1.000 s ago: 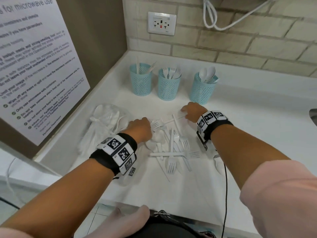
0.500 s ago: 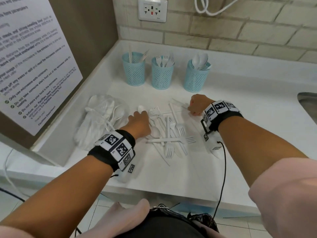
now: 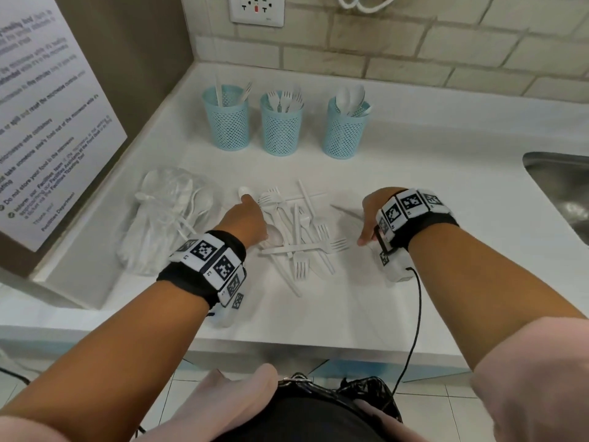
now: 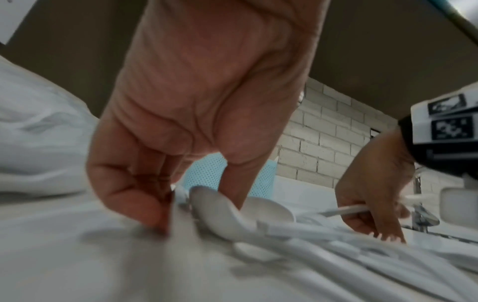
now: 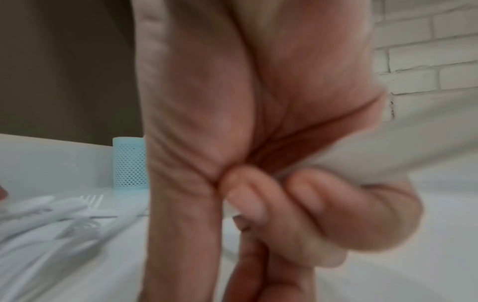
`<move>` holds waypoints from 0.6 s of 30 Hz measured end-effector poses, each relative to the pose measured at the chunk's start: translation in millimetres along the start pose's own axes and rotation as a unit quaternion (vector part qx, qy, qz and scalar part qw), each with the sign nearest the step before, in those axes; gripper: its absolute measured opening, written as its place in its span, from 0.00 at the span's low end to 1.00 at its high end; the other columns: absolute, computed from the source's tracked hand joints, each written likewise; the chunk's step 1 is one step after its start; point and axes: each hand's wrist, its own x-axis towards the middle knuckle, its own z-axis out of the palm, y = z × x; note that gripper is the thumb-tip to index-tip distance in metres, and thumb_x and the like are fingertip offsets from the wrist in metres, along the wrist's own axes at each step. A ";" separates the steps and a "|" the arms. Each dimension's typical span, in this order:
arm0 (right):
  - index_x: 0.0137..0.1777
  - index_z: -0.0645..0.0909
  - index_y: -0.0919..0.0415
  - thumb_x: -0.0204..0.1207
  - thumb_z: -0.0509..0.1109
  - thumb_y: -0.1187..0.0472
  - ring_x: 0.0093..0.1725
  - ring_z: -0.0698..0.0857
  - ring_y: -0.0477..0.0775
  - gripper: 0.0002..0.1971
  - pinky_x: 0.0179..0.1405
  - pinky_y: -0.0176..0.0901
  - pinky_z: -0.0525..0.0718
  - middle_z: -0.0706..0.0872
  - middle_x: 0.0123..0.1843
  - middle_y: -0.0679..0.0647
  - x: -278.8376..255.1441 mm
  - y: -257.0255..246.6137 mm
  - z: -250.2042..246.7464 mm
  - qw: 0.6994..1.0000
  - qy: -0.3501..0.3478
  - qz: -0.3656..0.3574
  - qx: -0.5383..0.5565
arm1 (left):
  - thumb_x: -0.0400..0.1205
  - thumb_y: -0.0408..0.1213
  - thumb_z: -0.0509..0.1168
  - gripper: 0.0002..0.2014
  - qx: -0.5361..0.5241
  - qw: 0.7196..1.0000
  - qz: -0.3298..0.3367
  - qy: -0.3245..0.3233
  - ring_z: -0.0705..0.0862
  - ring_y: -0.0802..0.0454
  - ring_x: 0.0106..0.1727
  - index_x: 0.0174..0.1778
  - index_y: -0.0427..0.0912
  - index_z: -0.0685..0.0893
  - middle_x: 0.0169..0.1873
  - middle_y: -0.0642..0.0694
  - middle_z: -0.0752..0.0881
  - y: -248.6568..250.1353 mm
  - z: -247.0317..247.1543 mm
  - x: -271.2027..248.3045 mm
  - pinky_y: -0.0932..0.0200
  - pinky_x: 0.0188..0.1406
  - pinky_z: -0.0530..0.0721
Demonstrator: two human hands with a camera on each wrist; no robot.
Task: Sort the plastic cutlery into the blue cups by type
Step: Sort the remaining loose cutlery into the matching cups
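Three blue cups (image 3: 280,122) of perforated plastic stand in a row on the white worktop (image 3: 446,199), well beyond both hands. The one farthest toward the left hand's side holds slim straight handles, the middle one forks, the one toward the right hand's side spoons. Between the hands lies a loose pile of white plastic cutlery (image 3: 299,237): forks, spoons and knives crossed over one another, smooth and glossy.

The left hand (image 3: 247,218) reaches down onto the pile's edge, fingers curled; in the left wrist view its fingertips (image 4: 145,206) pinch at a pale handle beside a spoon (image 4: 220,212), though blur hides exactly which piece it grips. The right hand (image 3: 371,215) sits just beside the pile, fingers closed round a thin white knife (image 4: 346,210) whose tip sticks out toward the pile.

Outside the left hand, touching the worktop, lies a crumpled clear plastic bag (image 3: 165,215), knotted, with more white cutlery inside. A steel sink (image 3: 561,189) opens beyond the right hand. Behind the cups runs a pale brick wall (image 3: 414,49) with a white socket (image 3: 256,9), and a printed notice (image 3: 47,122) hangs on the brown panel past the bag.
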 end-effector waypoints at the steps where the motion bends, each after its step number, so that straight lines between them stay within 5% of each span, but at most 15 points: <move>1: 0.24 0.83 0.56 0.41 0.80 0.30 0.29 0.86 0.52 0.28 0.44 0.46 0.89 0.87 0.26 0.48 -1.1 -2.7 -0.6 1.000 0.015 -0.005 -0.007 | 0.81 0.36 0.66 0.45 -0.008 1.000 0.002 0.001 0.75 0.39 0.70 0.80 0.28 0.39 0.70 0.32 0.74 1.8 0.1 0.8 0.54 0.62 0.75; 7: 0.25 0.79 0.58 0.52 0.81 0.47 0.30 0.87 0.54 0.17 0.39 0.43 0.88 0.88 0.28 0.49 -4.7 -20.3 -3.4 0.994 0.060 -0.035 0.079 | 0.78 0.35 0.69 0.40 -0.104 0.994 -0.001 0.020 0.75 0.38 0.70 0.78 0.28 0.51 0.70 0.32 0.74 6.6 -3.0 12.7 0.52 0.64 0.75; 11: 0.25 0.71 0.60 0.66 0.73 0.55 0.28 0.76 0.55 0.16 0.28 0.38 0.71 0.75 0.24 0.53 -11.4 -36.6 -6.6 0.977 0.084 -0.042 0.193 | 0.75 0.35 0.73 0.37 -0.171 0.984 0.006 0.040 0.76 0.38 0.68 0.73 0.30 0.59 0.67 0.33 0.76 8.4 -5.9 24.7 0.50 0.63 0.76; 18: 0.32 0.78 0.66 0.79 0.56 0.63 0.23 0.73 0.48 0.17 0.25 0.35 0.71 0.80 0.17 0.47 -8.1 -50.5 -17.5 0.932 0.037 -0.056 0.357 | 0.78 0.31 0.68 0.32 -0.259 0.962 0.011 0.087 0.74 0.39 0.70 0.75 0.30 0.60 0.69 0.34 0.74 8.6 -12.2 43.1 0.53 0.64 0.74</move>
